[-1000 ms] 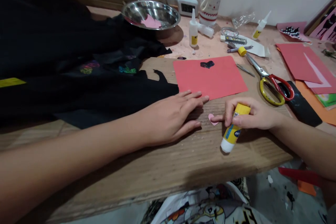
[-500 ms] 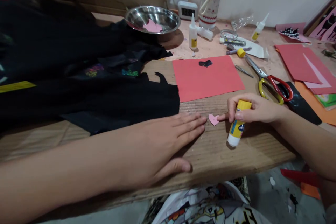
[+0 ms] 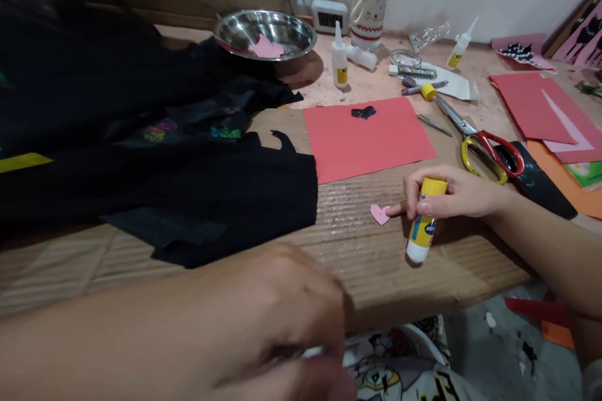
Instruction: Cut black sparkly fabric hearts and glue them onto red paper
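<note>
My right hand [image 3: 463, 191] is closed round a yellow glue stick [image 3: 423, 232], which slants with its white end down. The index fingertip of that hand touches a small pink paper heart [image 3: 379, 213] lying on the cardboard [image 3: 348, 238]. Over the near edge of the cardboard is my left hand [image 3: 291, 307], blurred and apart from the heart. Its fingers curl downward and are partly hidden, so what they hold, if anything, does not show. Beyond the heart lies a red paper sheet [image 3: 367, 147] with a dark cut-out [image 3: 364, 113] on it.
Black cloth or paper [image 3: 226, 194] spreads over the left side. Scissors [image 3: 480, 138] and tweezers [image 3: 435, 124] lie behind my right hand. Farther back stand a metal bowl [image 3: 301, 47], a glue bottle [image 3: 339, 62] and a clock [image 3: 330, 17]. Coloured sheets [image 3: 531, 106] are at right.
My left hand has lifted off the spot beside the heart and drawn back toward me, its fingers now curled. The right hand stays on the heart with the glue stick.
</note>
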The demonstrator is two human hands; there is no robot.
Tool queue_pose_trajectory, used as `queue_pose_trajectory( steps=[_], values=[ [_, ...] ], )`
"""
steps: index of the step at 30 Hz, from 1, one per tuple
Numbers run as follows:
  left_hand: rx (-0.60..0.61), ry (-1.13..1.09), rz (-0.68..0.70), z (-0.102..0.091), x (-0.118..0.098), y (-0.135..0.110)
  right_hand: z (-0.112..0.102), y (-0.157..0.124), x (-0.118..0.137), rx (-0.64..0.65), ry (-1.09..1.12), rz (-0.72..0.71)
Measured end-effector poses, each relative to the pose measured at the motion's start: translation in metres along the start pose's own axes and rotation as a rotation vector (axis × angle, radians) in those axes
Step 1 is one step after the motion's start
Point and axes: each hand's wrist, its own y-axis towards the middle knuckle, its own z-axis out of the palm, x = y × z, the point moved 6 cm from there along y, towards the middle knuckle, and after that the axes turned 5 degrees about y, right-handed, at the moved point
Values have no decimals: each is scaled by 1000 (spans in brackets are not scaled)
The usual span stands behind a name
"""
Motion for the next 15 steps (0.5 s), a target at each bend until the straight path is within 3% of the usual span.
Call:
queue_pose_trajectory(
  steps=[2,5,7,10,15],
  values=[
    [-61,-25,-28,-1,8,5,0,0,0,-11,-17,4],
    [-245,281,-50,2,33,10,-1,-2,1,-27,-79,14],
    [-219,417,-55,12,49,12,0,-2,2,-25,-121,14],
    [-106,440,-42,24,61,13,0,-2,3,-27,-149,12],
    [-133,489,-39,15,53,15,1,-2,3,-13,-158,-3]
  ],
)
